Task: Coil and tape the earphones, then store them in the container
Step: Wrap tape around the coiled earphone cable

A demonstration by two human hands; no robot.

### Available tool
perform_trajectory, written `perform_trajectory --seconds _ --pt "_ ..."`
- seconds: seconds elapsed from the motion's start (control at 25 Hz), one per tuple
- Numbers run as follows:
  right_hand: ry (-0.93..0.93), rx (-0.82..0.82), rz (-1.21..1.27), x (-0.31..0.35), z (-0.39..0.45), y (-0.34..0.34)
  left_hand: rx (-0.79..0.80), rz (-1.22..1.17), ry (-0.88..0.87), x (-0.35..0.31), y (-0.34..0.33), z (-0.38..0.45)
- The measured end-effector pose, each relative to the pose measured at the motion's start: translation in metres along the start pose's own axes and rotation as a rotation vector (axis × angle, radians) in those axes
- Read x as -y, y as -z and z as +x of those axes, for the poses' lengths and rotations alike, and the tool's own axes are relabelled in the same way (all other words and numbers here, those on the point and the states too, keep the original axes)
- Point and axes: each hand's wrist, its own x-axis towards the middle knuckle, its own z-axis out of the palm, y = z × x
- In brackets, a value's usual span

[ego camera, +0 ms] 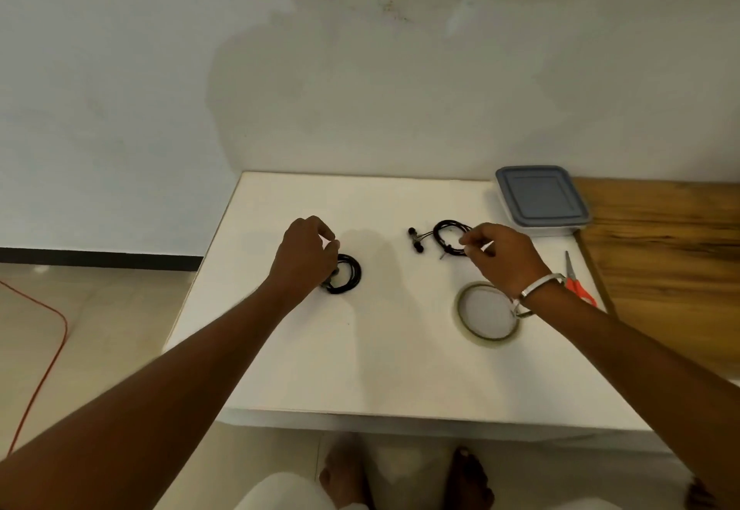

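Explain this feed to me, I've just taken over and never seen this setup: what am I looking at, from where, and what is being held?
There is no machine: a person works bare-handed, and the single picture comes from a camera on their head, looking down at a white table. The left hand rests on one coiled black earphone. The right hand pinches the cable of a second coil, whose earbuds lie to its left. Near the right wrist lie a tape roll and orange scissors. The container, lid on, sits at the far right corner. The floor and the person's feet show below.
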Motion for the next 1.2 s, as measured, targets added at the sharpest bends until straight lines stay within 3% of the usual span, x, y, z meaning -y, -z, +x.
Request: perform_trajectory --seconds 0.2,0.44,0.56,0.92,1.2 --pt "-0.122 0.027 -0.110 -0.053 -0.023 0.031 0.029 -0.008 -0.199 -0.057 -0.037 -0.028" --pt "-0.143 0.132 -0.118 -0.072 -0.046 0.032 0.222 -0.027 -0.375 -0.120 -0.102 -0.064" --pt "-0.129 0.138 -0.053 -0.069 -0.055 0.025 0.297 0.051 -0.374 -0.131 -0.122 -0.068" --pt "-0.182 0.102 0.059 -0.065 -0.059 0.015 0.275 0.120 -0.302 -0.135 -0.124 -0.061" --pt "-0.212 0.185 0.422 -0.056 -0.060 0.027 0.183 0.024 -0.390 -0.133 -0.112 -0.066"
